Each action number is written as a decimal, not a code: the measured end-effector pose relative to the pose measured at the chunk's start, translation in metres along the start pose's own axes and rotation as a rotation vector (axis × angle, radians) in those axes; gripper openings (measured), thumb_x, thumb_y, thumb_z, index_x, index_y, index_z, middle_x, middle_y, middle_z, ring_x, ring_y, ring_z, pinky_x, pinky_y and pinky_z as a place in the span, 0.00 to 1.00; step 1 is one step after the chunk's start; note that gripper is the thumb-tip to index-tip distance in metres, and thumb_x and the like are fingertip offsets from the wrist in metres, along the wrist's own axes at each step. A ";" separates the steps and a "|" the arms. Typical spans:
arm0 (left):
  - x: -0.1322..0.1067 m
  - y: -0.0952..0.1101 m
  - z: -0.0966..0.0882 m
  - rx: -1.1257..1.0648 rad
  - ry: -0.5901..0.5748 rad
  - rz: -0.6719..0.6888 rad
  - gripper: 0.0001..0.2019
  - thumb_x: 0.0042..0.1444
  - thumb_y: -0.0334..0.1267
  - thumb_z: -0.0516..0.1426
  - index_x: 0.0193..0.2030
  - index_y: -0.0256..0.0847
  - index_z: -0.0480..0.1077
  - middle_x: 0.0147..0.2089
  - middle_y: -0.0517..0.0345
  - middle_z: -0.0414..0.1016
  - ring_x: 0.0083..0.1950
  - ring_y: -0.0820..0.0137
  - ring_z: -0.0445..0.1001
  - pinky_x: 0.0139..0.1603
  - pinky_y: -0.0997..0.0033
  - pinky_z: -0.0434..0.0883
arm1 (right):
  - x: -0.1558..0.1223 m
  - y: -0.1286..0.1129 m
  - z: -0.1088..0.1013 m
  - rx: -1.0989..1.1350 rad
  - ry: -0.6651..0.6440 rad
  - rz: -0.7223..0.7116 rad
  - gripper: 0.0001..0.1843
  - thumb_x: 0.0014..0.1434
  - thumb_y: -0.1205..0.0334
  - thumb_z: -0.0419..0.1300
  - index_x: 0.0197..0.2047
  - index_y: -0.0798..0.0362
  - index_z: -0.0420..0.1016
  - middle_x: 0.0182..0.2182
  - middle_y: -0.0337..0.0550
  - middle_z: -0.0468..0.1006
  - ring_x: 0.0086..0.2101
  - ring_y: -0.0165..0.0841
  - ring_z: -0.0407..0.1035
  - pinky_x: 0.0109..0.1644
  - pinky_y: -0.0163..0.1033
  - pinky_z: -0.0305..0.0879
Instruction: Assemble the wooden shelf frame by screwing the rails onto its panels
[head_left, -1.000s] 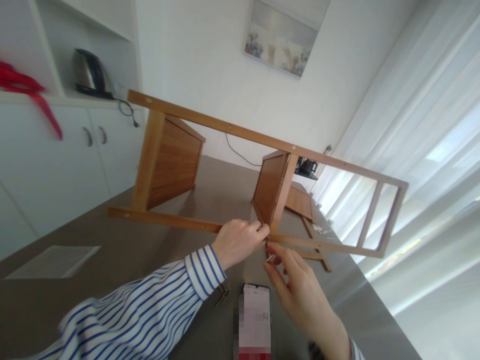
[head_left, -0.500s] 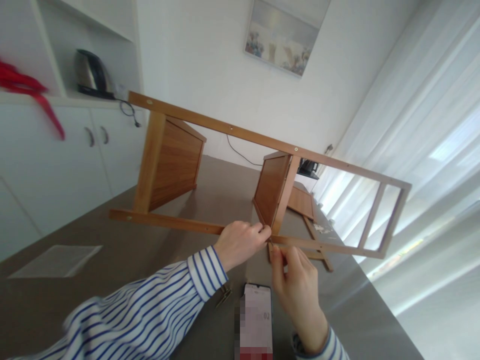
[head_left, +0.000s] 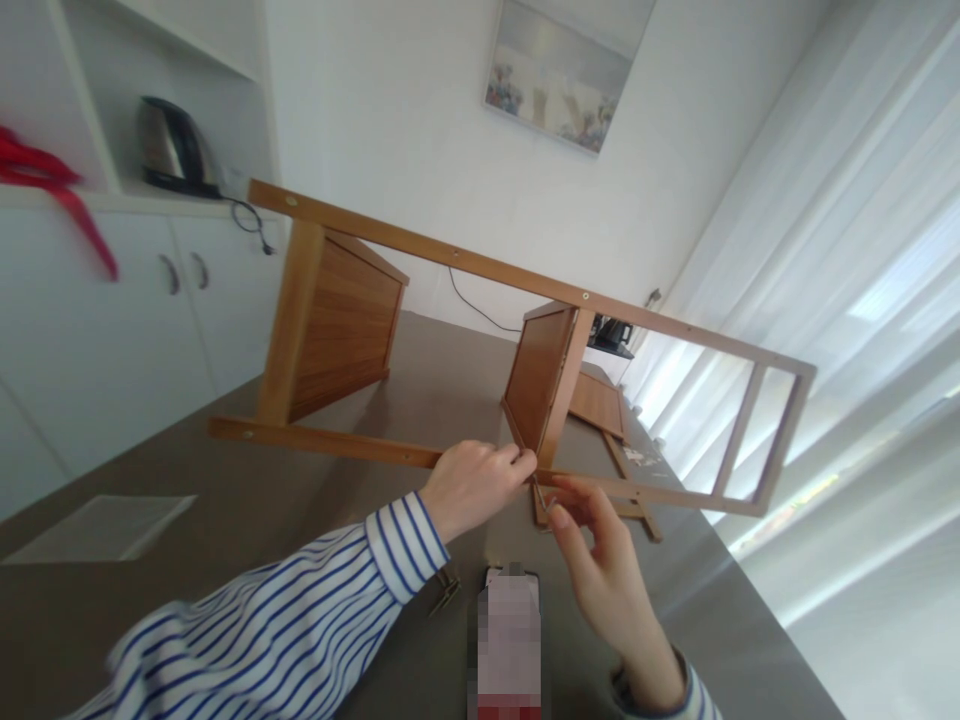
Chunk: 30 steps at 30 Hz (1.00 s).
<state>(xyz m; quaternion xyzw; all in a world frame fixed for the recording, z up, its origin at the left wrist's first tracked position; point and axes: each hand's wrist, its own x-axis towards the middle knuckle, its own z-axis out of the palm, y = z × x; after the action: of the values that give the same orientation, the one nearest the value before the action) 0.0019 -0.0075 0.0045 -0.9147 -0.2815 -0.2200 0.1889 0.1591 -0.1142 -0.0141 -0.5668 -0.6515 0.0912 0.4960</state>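
Observation:
A wooden frame stands on its side on the table, with two wooden panels joined to its crosspieces. My left hand is closed around the lower rail, at the joint below the middle panel. Just right of it, my right hand pinches a thin metal hex key between thumb and fingers. The key's tip meets the rail near my left fingertips; the screw head itself is hidden.
A phone lies in front of me, beside several small metal bolts. At left is a clear plastic bag. Behind the frame's right part lie another wooden panel and loose wooden strips. The table edge runs along the right.
My right hand has turned and its fingers have opened out a little around the hex key, now more visible. My left hand stays on the rail. The view has shifted slightly.

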 end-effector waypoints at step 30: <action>0.000 0.004 -0.001 -0.029 0.017 -0.097 0.07 0.57 0.39 0.57 0.34 0.36 0.70 0.31 0.53 0.76 0.33 0.63 0.76 0.33 0.66 0.66 | 0.039 0.023 -0.011 -1.049 -0.144 -0.464 0.14 0.63 0.60 0.57 0.51 0.52 0.69 0.30 0.42 0.73 0.32 0.37 0.66 0.36 0.42 0.54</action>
<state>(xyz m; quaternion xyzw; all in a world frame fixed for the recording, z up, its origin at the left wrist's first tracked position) 0.0042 -0.0108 0.0045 -0.9007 -0.3207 -0.2405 0.1674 0.1876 -0.0793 -0.0029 -0.5716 -0.7488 -0.3170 0.1100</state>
